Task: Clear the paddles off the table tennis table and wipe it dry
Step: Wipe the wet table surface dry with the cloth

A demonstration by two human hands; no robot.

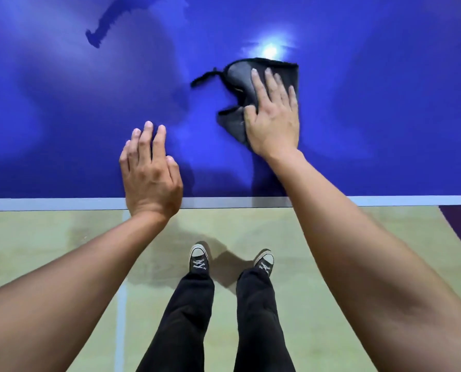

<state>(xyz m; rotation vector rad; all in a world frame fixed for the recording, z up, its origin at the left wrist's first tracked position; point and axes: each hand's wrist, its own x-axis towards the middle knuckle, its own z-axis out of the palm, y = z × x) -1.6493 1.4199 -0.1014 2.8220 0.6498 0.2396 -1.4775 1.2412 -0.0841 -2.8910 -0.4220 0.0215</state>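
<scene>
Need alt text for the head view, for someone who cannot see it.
The right hand presses a dark grey cloth flat on the blue table tennis table, fingers straight. The left hand is open over the table's near edge. Below are black trousers, sneakers and a greenish floor.

Deep blue table (385, 116) right across, with a pale grey-white band along its near edge. There's a darker blue streak (103, 28) towards the far left corner. The cloth (238, 79) is charcoal grey, trimmed in black. Down below, pale green floor (49, 237) with a light blue line. Black trousers (186, 318), black sneakers (199, 257), white toe caps and laces.
</scene>
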